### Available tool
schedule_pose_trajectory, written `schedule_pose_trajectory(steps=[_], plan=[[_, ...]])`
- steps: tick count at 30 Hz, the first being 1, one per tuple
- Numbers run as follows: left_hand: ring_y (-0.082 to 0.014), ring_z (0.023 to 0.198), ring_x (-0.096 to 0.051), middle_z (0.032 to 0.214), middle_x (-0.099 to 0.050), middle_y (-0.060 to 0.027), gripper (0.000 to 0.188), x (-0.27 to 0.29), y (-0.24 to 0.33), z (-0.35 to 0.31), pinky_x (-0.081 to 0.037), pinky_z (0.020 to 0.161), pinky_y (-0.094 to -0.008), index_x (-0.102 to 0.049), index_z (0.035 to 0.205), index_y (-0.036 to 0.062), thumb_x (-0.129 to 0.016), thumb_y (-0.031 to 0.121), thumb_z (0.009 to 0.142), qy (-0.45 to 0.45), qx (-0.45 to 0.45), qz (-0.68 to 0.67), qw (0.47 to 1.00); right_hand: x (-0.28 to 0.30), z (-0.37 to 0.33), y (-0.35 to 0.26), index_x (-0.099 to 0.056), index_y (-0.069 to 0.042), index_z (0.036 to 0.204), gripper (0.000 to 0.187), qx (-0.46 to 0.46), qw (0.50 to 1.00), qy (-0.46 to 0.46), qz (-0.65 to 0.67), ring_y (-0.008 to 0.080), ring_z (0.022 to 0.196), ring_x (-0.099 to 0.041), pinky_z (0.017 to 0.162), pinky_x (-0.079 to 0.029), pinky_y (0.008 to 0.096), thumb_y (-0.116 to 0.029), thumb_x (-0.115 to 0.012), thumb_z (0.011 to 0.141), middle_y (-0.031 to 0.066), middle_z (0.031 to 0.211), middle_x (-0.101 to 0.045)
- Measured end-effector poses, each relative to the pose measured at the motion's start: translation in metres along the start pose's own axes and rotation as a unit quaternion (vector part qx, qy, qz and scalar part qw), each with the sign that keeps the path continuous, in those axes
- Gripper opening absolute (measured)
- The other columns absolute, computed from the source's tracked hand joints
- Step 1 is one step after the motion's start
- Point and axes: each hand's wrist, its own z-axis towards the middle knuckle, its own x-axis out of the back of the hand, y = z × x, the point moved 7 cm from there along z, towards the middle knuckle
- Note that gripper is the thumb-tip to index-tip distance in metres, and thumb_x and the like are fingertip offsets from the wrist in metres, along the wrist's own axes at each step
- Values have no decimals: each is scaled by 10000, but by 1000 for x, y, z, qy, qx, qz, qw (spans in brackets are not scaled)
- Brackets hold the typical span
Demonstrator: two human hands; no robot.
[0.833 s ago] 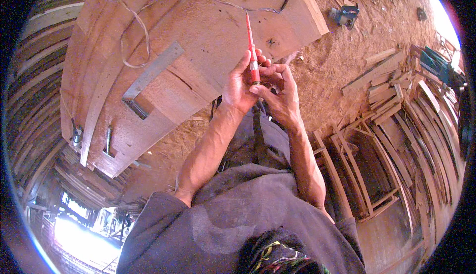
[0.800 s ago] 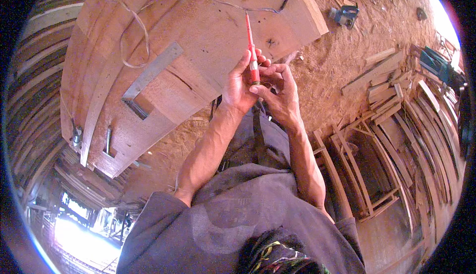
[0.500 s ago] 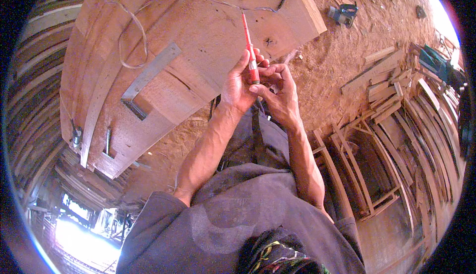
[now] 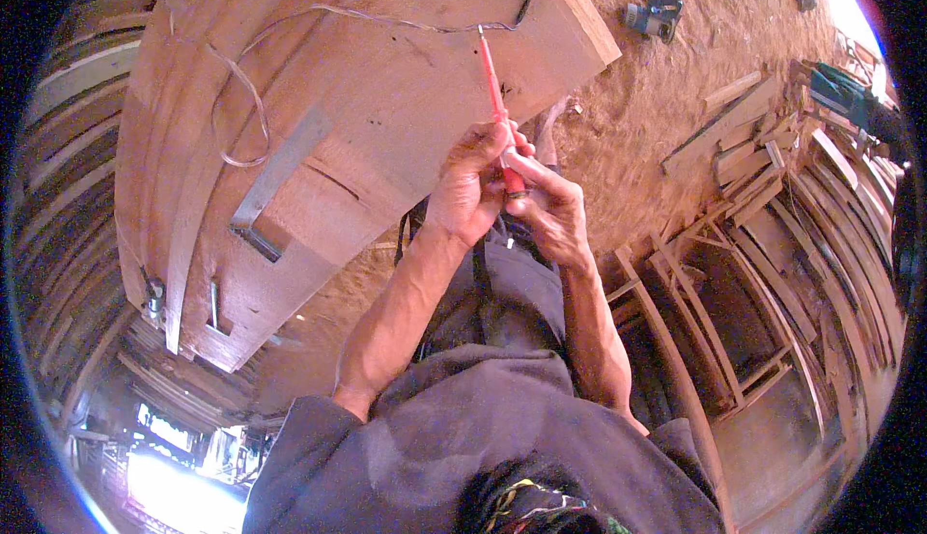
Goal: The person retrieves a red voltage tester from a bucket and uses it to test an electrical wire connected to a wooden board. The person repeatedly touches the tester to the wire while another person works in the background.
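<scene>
A slim red-shafted screwdriver points away from me, with its pale metal tip uppermost in the view. My left hand is closed round its handle, thumb along the side. My right hand pinches the handle's red lower end, its fingers meeting those of the left hand. Beyond the tip, a thin twisted wire lies across a large wooden panel. The tip overlaps the wire in the picture; whether they touch I cannot tell.
On the panel lie a large metal square and a smaller L-shaped metal tool. A blue-grey power tool sits on the shavings-covered ground at the far right. Timber offcuts and wooden frames are piled along the right.
Both hands and the screwdriver sit slightly lower and further right in the view. The right fingers have shifted across the handle. The panel appears shifted left as the view moved.
</scene>
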Motion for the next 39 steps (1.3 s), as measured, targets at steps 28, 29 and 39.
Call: schedule_pose_trajectory(steps=[28,29,39], plan=[[-52,723,-589,941,-654,23,236,2,-13,24,-381,497,-179,-607,1124,109,-626,244,932,72,23,72,994,21,17,40,-506,-106,1373,482,97,939,73,323,268,931,-664,837,-537,373,-165,-658,919,176,1235,-621],[-52,724,-590,939,-654,21,233,2,-13,24,-380,495,-179,-607,1118,107,-626,244,931,76,19,71,994,22,16,41,-504,-111,1374,485,95,936,84,327,270,920,-664,837,-536,373,-164,-659,917,180,1232,-622],[-86,708,-609,862,-655,14,192,8,-21,33,-416,519,-213,-614,1084,114,-613,239,938,55,32,67,996,30,15,49,-458,-148,1411,624,71,940,68,327,234,1003,-601,883,-492,365,-340,-697,868,164,1286,-593]])
